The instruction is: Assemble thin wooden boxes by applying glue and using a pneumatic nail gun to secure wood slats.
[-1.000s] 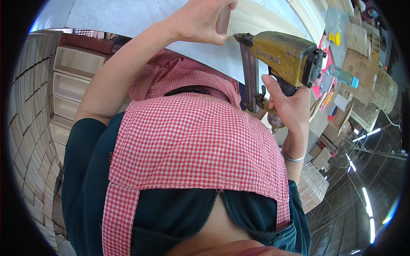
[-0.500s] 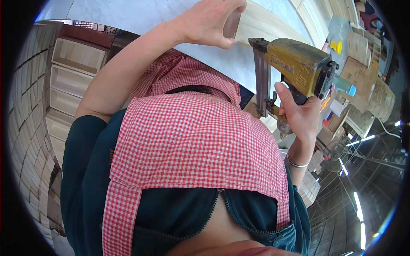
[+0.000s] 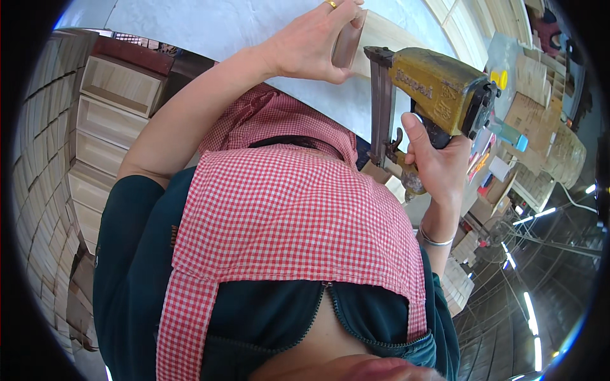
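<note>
My left hand [image 3: 310, 46] is closed around the near end of a pale wooden piece [image 3: 391, 41], thumb on the near side and fingers on the far side. That piece lies on a pale, marbled worktop [image 3: 190, 22]. In my right hand [image 3: 443, 168] is a worn yellow nail gun [image 3: 435, 86], gripped by its handle with the thumb raised along it. The gun's dark nose is close to the wood, just right of my left hand; whether it touches cannot be made out. Its long magazine hangs down toward my checked apron.
Light wooden boxes [image 3: 117, 120] are stacked at the left beside piled boards [image 3: 44, 190]. More pale wood strips [image 3: 467, 32] lie at the far right of the worktop. Beyond the gun stand a clear bottle with a blue cap [image 3: 521, 142] and cardboard boxes [image 3: 530, 117].
The nail gun has shifted slightly left and away from me, its nose nearer my left hand. My left hand and the wood's end have come a little toward me.
</note>
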`<control>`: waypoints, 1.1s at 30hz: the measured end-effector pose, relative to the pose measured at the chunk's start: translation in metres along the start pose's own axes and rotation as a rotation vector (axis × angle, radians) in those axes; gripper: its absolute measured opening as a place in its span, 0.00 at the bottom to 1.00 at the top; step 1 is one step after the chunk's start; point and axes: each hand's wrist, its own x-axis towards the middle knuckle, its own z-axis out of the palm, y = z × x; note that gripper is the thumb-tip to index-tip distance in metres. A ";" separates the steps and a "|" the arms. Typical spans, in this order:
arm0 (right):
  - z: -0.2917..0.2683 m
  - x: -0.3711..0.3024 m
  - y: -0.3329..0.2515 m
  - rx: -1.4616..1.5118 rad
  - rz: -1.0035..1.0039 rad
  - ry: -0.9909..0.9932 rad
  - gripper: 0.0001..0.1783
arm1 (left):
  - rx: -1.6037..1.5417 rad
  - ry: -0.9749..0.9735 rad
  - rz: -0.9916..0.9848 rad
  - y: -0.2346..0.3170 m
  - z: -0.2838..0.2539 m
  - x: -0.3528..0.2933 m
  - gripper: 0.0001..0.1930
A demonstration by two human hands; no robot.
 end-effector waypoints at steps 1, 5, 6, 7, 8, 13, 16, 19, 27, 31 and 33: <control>0.000 0.002 0.000 0.003 -0.005 0.001 0.19 | 0.000 0.010 0.004 -0.001 0.001 0.000 0.31; 0.001 0.010 -0.001 -0.019 -0.024 -0.015 0.19 | -0.025 0.033 -0.001 -0.002 0.001 -0.001 0.31; 0.001 0.012 -0.001 -0.030 -0.032 -0.022 0.19 | -0.037 0.038 -0.004 -0.002 0.002 -0.001 0.31; 0.000 0.013 -0.002 -0.040 -0.040 -0.029 0.18 | -0.048 0.043 -0.006 -0.001 0.002 -0.001 0.31; 0.000 0.015 -0.002 -0.042 -0.041 -0.029 0.18 | -0.049 0.045 -0.006 -0.002 0.002 -0.001 0.31; -0.005 0.022 -0.008 -0.066 -0.060 -0.031 0.15 | -0.109 0.091 0.024 -0.004 0.004 -0.004 0.35; -0.011 0.026 -0.014 -0.068 -0.095 -0.036 0.16 | -0.038 0.195 0.003 -0.002 0.006 -0.016 0.30; -0.015 0.037 -0.017 -0.083 -0.112 -0.036 0.16 | -0.005 0.235 -0.036 0.002 0.010 -0.021 0.28; -0.018 0.064 -0.024 -0.099 -0.156 -0.048 0.18 | 0.000 0.243 -0.144 0.005 0.014 -0.022 0.28; -0.019 0.067 -0.023 -0.060 -0.163 -0.061 0.18 | -0.026 0.250 -0.167 0.009 0.011 -0.022 0.27; -0.020 0.068 -0.021 -0.046 -0.162 -0.064 0.18 | -0.037 0.249 -0.175 0.009 0.011 -0.021 0.27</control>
